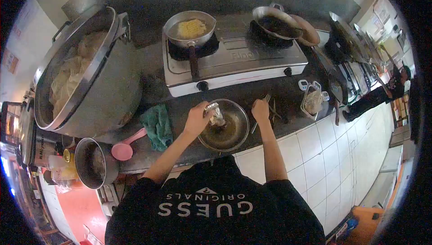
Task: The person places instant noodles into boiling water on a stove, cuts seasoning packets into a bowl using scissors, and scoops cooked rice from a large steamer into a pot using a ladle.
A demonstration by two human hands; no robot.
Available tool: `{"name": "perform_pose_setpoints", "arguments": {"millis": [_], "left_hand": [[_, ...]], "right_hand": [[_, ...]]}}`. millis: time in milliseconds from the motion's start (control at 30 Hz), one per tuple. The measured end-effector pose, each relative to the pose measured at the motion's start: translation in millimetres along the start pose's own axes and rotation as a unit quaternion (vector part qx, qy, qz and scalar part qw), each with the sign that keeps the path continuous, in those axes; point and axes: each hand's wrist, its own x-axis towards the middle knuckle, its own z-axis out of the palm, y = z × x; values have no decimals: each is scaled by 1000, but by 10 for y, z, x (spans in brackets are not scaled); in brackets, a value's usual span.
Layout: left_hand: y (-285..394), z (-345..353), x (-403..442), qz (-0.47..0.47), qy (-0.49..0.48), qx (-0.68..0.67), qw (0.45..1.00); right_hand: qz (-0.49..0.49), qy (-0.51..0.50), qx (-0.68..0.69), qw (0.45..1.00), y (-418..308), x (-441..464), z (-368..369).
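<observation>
My left hand [197, 119] is closed on a small silver foil packet [217, 115], tilted over a round metal bowl [234, 130] on the dark counter. A little dark stuff shows in the bowl below the packet; I cannot make out what it is. Just right of the bowl, my right hand [260, 111] is closed around a fork [267, 98], its tines pointing away from me. On the stove's left burner, a small saucepan [192, 42] holds a yellow block of noodles [191, 28] in liquid.
A two-burner gas stove [238, 60] stands behind the bowl, with a frying pan [275, 23] on its right burner. At left are a huge pot [105, 87], a green cloth [156, 127], a pink ladle [122, 151] and a grey pot [94, 161]. A plastic container [313, 101] sits at right.
</observation>
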Motion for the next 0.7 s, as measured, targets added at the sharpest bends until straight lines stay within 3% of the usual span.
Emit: {"name": "perform_pose_setpoints", "arguments": {"millis": [133,233,333,467,567,600,700], "left_hand": [[30,38,-37,11,31,-18,999],[-15,97,-41,-8,29,-19,999],[-73,157,-44,-23,42,-17,999],[-107,142,-23,-39,65,-55,996],[-27,125,-34,-10,84,-59,995],[-11,129,-54,3,84,-63,994],[38,173,-47,34,120,-68,990]], "right_hand": [[-32,-20,54,998,52,3,-47],[-15,-21,22,999,-78,-76,-234],[-42,39,66,996,-51,-102,-249],[18,59,233,970,-335,-219,-712],[-54,72,409,908,-586,-427,-835],[-81,62,383,918,-667,-506,-891],[20,99,356,929,-741,-586,-940]]}}
